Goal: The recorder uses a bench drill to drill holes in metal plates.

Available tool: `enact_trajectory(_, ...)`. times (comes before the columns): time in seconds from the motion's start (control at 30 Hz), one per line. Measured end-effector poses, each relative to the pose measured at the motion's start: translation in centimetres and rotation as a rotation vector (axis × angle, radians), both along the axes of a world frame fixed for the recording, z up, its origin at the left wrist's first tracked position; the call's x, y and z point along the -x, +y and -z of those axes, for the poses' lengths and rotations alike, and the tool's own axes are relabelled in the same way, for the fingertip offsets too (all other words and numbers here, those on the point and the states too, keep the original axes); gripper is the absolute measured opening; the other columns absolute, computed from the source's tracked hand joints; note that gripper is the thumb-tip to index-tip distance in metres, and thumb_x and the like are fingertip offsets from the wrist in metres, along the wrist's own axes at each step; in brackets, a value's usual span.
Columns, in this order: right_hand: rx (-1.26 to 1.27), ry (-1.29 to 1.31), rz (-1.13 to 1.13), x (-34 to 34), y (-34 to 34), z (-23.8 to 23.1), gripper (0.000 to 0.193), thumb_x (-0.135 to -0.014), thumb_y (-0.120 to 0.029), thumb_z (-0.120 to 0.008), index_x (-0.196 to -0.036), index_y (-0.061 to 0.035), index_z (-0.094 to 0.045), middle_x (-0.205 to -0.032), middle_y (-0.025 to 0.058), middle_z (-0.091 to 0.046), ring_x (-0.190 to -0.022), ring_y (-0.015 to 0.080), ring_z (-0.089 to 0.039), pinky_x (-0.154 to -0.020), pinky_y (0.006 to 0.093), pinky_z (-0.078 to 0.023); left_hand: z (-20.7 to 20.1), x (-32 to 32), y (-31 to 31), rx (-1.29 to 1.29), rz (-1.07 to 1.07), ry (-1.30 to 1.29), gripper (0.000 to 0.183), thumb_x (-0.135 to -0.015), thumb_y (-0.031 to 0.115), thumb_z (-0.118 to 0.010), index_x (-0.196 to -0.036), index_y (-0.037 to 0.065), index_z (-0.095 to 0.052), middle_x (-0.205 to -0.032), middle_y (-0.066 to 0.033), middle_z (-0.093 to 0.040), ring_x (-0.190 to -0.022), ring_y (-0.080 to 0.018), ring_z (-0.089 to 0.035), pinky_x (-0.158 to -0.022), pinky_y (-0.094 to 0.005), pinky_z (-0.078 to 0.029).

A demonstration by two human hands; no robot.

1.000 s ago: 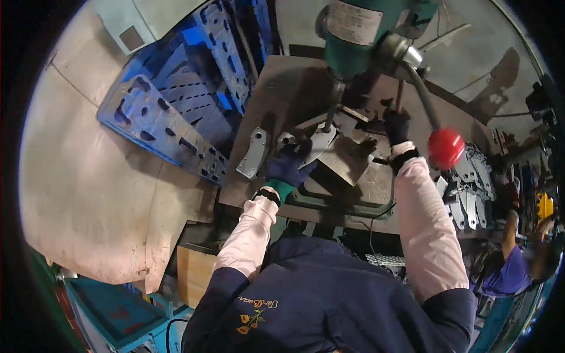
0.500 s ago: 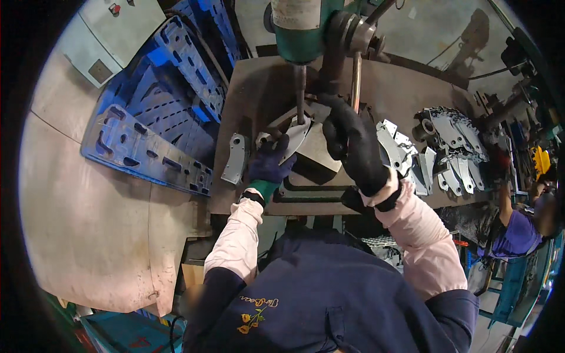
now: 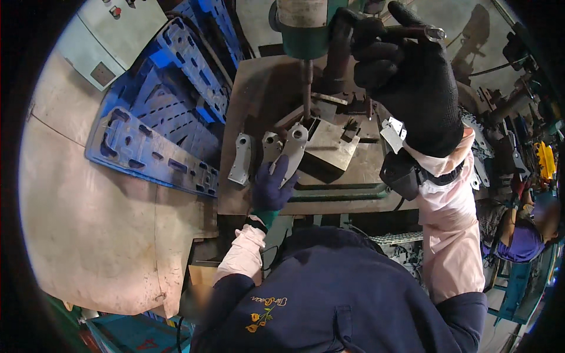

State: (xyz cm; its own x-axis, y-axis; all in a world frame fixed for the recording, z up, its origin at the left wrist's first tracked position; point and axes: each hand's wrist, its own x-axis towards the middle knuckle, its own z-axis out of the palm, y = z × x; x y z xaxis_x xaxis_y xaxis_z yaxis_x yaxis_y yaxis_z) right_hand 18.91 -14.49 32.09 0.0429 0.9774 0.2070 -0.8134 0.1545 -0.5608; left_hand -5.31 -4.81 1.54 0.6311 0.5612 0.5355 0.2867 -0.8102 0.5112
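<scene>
While the left hand (image 3: 272, 187) stays pinched on the grey bracket (image 3: 292, 152) under the drill spindle (image 3: 306, 88), the right hand (image 3: 412, 76) has been raised and closed around the feed lever (image 3: 421, 32), so drilling appears imminent.

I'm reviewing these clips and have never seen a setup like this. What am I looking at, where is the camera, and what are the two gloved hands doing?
The camera sits on the person's head and looks down, so the picture bulges at its rim and their own arms come in from below. In front of them is a drill press with a green head and its spindle pointing down at a steel work table. The left hand, in a dark blue glove, presses a flat grey metal bracket under the spindle. Two similar brackets lie beside it. The right hand, in a black glove, is raised and grips the machine's feed lever. Blue plastic pallets lean at the left.
</scene>
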Motion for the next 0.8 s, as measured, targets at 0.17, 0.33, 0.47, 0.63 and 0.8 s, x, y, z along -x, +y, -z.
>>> enact_trajectory(0.17,0.038,-0.143,0.011,-1.5,-0.3,0.6,0.039,-0.098,-0.037,-0.045,-0.102,0.0007,-0.052,-0.084,0.0002,-0.050,-0.061,0.0059,-0.039,-0.054,0.0209,-0.033,-0.2,3.6,0.5,-0.063,-0.108,0.223,0.060,-0.078,0.026,-0.074,-0.133,0.013,-0.052,-0.111,-0.0226,-0.055,-0.099,-0.0419,-0.055,-0.080,-0.0489,-0.049)
enact_trajectory(0.33,0.112,-0.258,0.199,-0.5,-0.7,0.7,0.047,-0.097,-0.045,-0.045,-0.109,-0.0004,-0.054,-0.084,-0.0001,-0.051,-0.060,0.0065,-0.039,-0.051,0.0210,-0.031,2.6,6.5,3.2,0.040,-0.483,0.315,0.060,-0.086,0.043,-0.064,-0.139,0.020,-0.048,-0.127,-0.0266,-0.050,-0.115,-0.0447,-0.051,-0.093,-0.0523,-0.045)
enact_trajectory(0.47,0.244,-0.239,0.381,0.2,-1.2,1.7,0.053,-0.098,-0.047,-0.044,-0.121,-0.0004,-0.053,-0.085,-0.0006,-0.052,-0.060,0.0065,-0.038,-0.052,0.0209,-0.031,7.5,6.9,7.4,-0.130,-0.520,0.327,0.062,-0.085,0.043,-0.065,-0.141,0.025,-0.046,-0.132,-0.0244,-0.048,-0.118,-0.0434,-0.050,-0.093,-0.0518,-0.044)
enact_trajectory(0.63,0.358,-0.268,0.436,-3.1,-4.2,7.5,0.049,-0.100,-0.037,-0.042,-0.131,-0.0006,-0.050,-0.089,-0.0010,-0.053,-0.063,0.0067,-0.040,-0.055,0.0202,-0.033,10.4,8.0,9.6,-0.094,-0.440,0.300,0.066,-0.083,0.041,-0.068,-0.142,0.025,-0.044,-0.133,-0.0235,-0.047,-0.120,-0.0427,-0.049,-0.094,-0.0513,-0.044)
enact_trajectory(0.8,0.423,-1.086,0.814,-8.4,-12.7,15.0,0.039,-0.096,-0.007,-0.047,-0.134,0.0005,-0.048,-0.096,-0.0014,-0.056,-0.073,0.0044,-0.046,-0.062,0.0181,-0.039,11.0,8.2,9.8,-0.004,-0.361,0.304,0.069,-0.082,0.042,-0.066,-0.144,0.024,-0.041,-0.137,-0.0210,-0.046,-0.123,-0.0424,-0.047,-0.097,-0.0507,-0.043)
